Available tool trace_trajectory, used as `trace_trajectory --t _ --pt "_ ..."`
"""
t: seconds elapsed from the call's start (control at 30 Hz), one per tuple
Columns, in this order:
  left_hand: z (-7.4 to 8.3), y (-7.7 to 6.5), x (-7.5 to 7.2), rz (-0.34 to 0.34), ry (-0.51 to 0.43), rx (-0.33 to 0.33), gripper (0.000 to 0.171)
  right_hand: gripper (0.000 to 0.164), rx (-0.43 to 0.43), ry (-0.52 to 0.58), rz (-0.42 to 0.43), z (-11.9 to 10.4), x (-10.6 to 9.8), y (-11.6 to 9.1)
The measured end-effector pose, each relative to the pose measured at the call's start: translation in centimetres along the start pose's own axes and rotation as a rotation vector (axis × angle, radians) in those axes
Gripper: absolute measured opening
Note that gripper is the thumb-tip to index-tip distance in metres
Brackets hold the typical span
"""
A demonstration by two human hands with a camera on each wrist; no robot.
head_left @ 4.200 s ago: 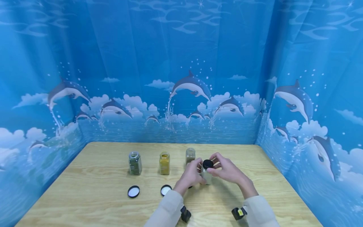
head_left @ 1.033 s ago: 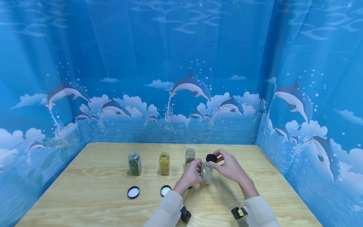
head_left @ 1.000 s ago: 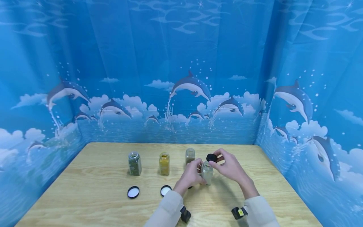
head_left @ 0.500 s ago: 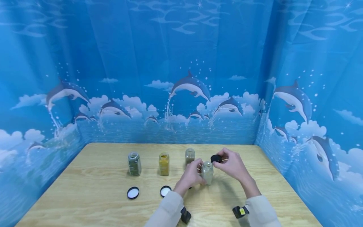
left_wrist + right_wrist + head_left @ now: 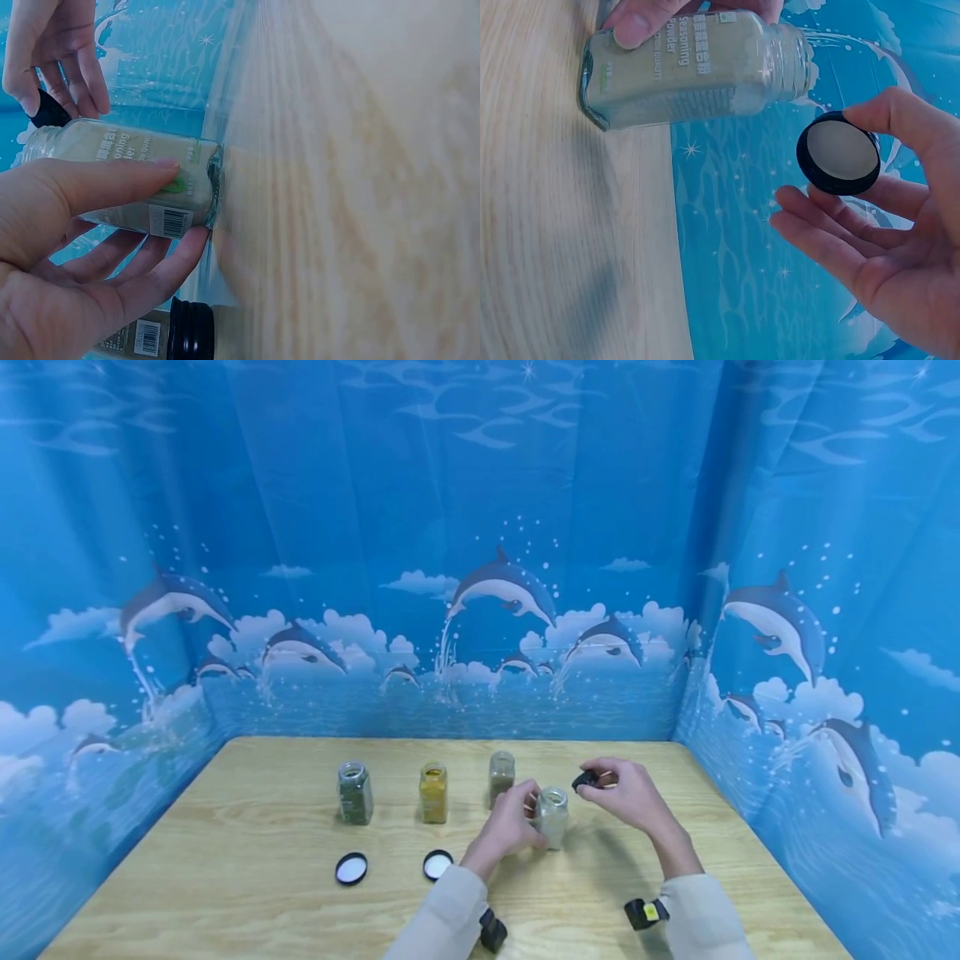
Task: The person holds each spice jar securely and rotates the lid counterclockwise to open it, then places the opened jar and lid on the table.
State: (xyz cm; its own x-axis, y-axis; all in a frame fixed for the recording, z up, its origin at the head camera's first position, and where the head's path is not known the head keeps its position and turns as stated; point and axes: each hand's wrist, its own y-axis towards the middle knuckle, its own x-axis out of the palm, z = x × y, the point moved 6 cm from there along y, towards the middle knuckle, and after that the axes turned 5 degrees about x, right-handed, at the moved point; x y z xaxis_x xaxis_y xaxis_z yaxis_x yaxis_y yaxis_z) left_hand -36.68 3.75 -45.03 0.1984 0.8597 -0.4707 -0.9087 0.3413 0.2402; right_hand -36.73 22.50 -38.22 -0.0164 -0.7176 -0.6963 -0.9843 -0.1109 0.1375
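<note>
My left hand [image 5: 510, 822] grips a clear glass seasoning powder jar [image 5: 555, 822] of pale powder, thumb on one side and fingers on the other. This jar stands upright on the table with its mouth uncovered. Just right of the mouth and apart from it, my right hand [image 5: 630, 795] pinches a black screw lid [image 5: 584, 779] between thumb and fingers. The lid is tilted, and its white inner face [image 5: 844, 150] shows in the right wrist view. Beyond the left hand, a jar of greyish-brown powder [image 5: 502, 772] stands uncovered, partly hidden.
Further left stand uncovered jars of yellow powder [image 5: 433, 797] and green flakes [image 5: 356, 797]. Two black lids [image 5: 351, 868] [image 5: 437, 864] lie white side up before them. The left wrist view shows another black lid [image 5: 193, 331]. A dolphin-print curtain [image 5: 480, 552] encloses the wooden table [image 5: 225, 877].
Earlier the black lid sat on the pale powder jar. My right hand has lifted it off and moved right, tilting it. The left hand keeps its grip, with the jar shifted slightly right.
</note>
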Motion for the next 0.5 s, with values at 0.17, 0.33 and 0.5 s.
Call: trace_trajectory --t 0.17,0.33,0.5 --pt "0.02 0.0 0.11 0.001 0.002 -0.003 0.052 0.041 0.018 -0.006 -0.008 0.29 0.07 0.0" --pt "0.2 -0.11 0.19 0.001 -0.004 0.005 0.052 0.045 -0.002 -0.043 -0.042 0.47 0.17 0.0" --pt "0.27 -0.13 0.33 0.003 -0.02 0.016 0.052 0.05 0.003 -0.11 -0.13 0.88 0.46 -0.14"
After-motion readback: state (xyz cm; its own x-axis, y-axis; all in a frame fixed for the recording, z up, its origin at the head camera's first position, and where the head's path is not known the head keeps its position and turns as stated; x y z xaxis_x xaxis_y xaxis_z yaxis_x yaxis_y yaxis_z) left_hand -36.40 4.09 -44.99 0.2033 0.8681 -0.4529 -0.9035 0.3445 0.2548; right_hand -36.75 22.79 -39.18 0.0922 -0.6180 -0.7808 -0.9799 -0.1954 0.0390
